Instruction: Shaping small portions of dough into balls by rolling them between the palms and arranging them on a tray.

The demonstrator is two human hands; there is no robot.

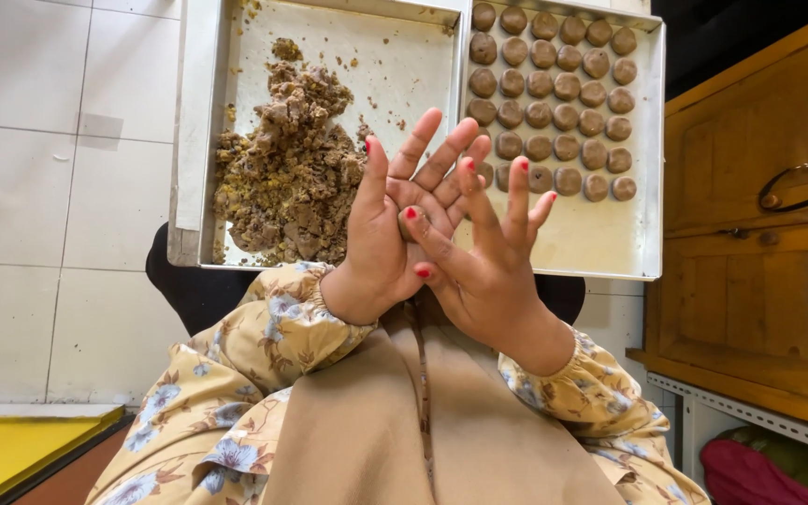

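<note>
Here the 2 hands are raised in front of the chest, palms facing each other, with the fingers spread wide. The left hand (390, 234) and the right hand (479, 252) press together near the palms. A small brown piece (408, 227) seems to sit between them, but only its edge shows, so I cannot tell its shape.

Beyond the hands lie 2 metal trays, side by side and touching. The left tray (200, 140) carries a loose heap of brown crumbly dough (287, 168) with yellowish bits in it, and scattered crumbs are around the heap. The right tray (647, 187) carries rows of small round flattened dough pieces (554, 93), set close together in its upper part; its lower part is bare.

As I judge it, the step in hand is the rolling of 1 portion between the palms. The next move, I think, calls for light, even pressure and a circular motion, so the ball stays smooth and does not crack, and after that a careful placing just beside the last row without touching its neighbours.

To the right stands a wooden cabinet (759, 262), and the floor (39, 140) to the left is of pale tiles.
</note>
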